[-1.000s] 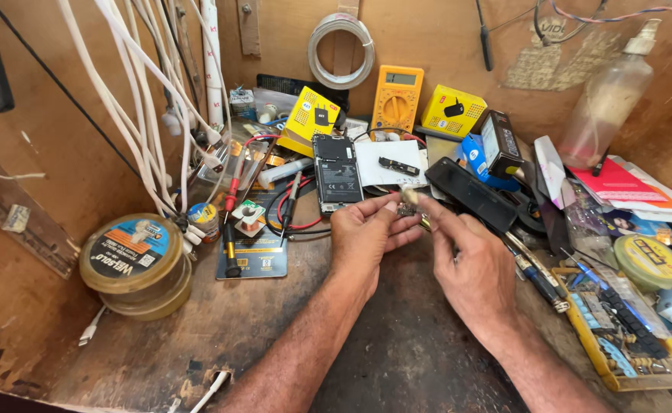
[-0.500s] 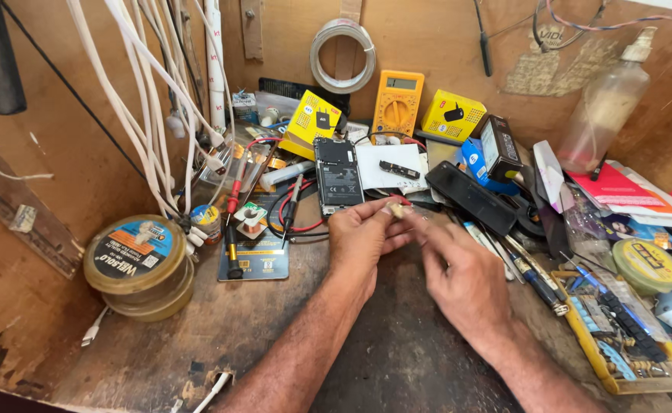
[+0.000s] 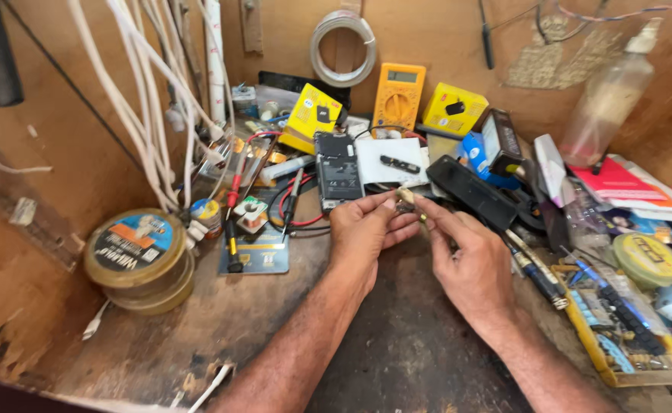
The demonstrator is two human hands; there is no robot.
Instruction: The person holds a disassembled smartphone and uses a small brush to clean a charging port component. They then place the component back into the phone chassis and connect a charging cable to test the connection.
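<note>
The small pale component [image 3: 405, 196] sits pinched between the fingertips of the left hand [image 3: 366, 229] and right hand [image 3: 470, 256], above the bench [image 3: 221, 321]. Judged light, rigid and fragile — grip by its edges, gently; detail is too small to resolve.

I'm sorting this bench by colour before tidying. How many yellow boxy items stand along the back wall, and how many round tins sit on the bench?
Yellow multimeter: 1
Yellow boxes: 2
Stacked round tins at left: 2, as far as shows
Round yellow-green tin at right: 1
Total: 6
</note>
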